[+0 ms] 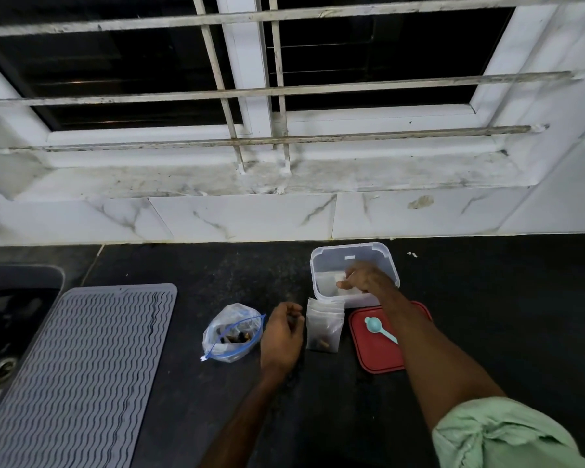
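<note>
A clear plastic container point(321, 261) stands open on the black counter, with white packets point(328, 285) inside. My right hand point(365, 276) reaches into it and its fingers pinch a white packet. My left hand point(281, 336) rests on the counter with fingers loosely curled, holding nothing that I can see. Between the hands lies a small stack of clear pouches point(324, 324) with dark bits at the bottom. Left of my left hand sits an open zip bag point(230, 332) with dark and brown pieces in it.
The red lid point(375, 352) lies in front of the container with a light blue spoon point(379, 327) on it. A grey ribbed drying mat point(81, 366) covers the left counter, beside a sink point(11, 319). A tiled wall and barred window rise behind.
</note>
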`<move>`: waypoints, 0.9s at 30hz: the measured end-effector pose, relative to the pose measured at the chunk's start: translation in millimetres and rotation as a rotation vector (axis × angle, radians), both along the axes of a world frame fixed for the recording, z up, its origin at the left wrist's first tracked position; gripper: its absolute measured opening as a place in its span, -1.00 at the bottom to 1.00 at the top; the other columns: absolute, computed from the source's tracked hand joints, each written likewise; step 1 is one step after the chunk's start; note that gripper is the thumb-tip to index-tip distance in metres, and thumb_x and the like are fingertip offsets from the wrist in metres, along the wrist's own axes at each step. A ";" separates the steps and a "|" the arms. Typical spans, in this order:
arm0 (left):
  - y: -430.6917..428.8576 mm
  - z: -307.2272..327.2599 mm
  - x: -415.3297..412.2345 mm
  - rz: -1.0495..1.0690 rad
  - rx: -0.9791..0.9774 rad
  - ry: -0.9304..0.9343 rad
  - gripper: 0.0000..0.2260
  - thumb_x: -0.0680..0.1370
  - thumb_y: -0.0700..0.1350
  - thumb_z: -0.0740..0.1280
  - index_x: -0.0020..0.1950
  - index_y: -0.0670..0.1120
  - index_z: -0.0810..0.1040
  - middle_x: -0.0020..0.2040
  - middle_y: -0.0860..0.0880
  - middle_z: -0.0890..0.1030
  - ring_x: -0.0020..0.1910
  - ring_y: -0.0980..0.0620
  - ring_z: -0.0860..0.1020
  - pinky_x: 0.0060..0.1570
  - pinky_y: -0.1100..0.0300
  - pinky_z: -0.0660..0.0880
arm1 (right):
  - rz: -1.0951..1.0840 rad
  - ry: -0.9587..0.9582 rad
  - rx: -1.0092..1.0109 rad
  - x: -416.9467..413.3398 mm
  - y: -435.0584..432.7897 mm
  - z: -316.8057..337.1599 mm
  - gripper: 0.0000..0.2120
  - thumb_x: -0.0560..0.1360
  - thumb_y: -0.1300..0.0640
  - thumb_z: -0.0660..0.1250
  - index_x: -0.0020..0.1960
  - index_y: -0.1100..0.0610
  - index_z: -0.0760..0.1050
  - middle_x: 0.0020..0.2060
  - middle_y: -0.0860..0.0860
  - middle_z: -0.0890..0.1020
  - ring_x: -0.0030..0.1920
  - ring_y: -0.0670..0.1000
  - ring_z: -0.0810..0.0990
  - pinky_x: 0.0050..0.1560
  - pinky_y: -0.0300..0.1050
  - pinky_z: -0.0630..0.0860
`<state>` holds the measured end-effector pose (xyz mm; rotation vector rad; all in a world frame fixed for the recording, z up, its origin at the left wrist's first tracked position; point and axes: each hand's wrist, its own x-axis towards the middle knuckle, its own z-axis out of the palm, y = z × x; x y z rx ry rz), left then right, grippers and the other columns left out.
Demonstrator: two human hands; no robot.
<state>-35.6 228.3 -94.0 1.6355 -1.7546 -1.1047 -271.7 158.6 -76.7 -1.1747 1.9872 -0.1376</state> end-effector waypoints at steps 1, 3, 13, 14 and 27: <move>1.7 -1.8 1.2 0.002 0.007 -0.004 -0.85 0.56 -0.09 0.32 0.11 0.10 0.48 0.01 0.12 0.60 -0.03 0.22 0.57 0.04 0.13 0.57 | -0.014 -0.056 -0.007 0.5 1.4 -1.3 -0.75 0.47 0.05 0.45 0.06 0.16 0.57 -0.01 0.10 0.59 -0.16 -0.05 0.54 -0.10 -0.22 0.48; 3.9 -3.0 3.5 0.020 0.011 0.005 -0.86 0.57 -0.09 0.32 0.10 0.10 0.48 0.02 0.10 0.60 -0.03 0.22 0.57 0.05 0.14 0.57 | -0.030 -0.093 -0.031 2.1 1.0 -4.4 -0.82 0.47 0.12 0.46 0.03 0.13 0.56 -0.14 0.00 0.57 -0.20 -0.06 0.50 -0.18 -0.24 0.46; -11.5 41.5 -7.4 0.195 -0.132 0.220 -0.96 0.57 -0.07 0.33 0.00 0.00 0.54 -0.10 0.09 0.63 -0.10 0.16 0.59 -0.05 0.15 0.55 | -0.227 -0.047 -0.582 3.9 17.7 48.8 -0.91 0.42 0.12 0.44 -0.24 0.10 0.56 -0.30 -0.01 0.67 -0.24 0.00 0.66 -0.11 -0.08 0.61; -13.3 50.9 -11.3 0.191 -0.115 0.247 -0.91 0.57 -0.02 0.32 -0.05 -0.02 0.56 -0.16 0.07 0.63 -0.17 0.17 0.58 -0.12 0.18 0.53 | -0.222 -0.050 -0.674 14.1 27.3 58.5 -0.91 0.42 0.12 0.46 -0.22 0.11 0.58 -0.31 -0.03 0.66 -0.26 -0.05 0.64 -0.14 -0.14 0.57; 11.5 54.6 7.8 0.113 0.002 0.366 -0.72 0.55 -0.13 0.38 -0.38 -0.08 0.52 -0.49 0.09 0.54 -0.47 0.23 0.46 -0.40 0.34 0.39 | 0.004 -0.084 -0.724 110.6 130.9 45.6 -0.87 0.45 -0.03 0.45 -0.08 -0.01 0.55 -0.07 -0.17 0.53 -0.06 -0.16 0.52 -0.09 -0.25 0.52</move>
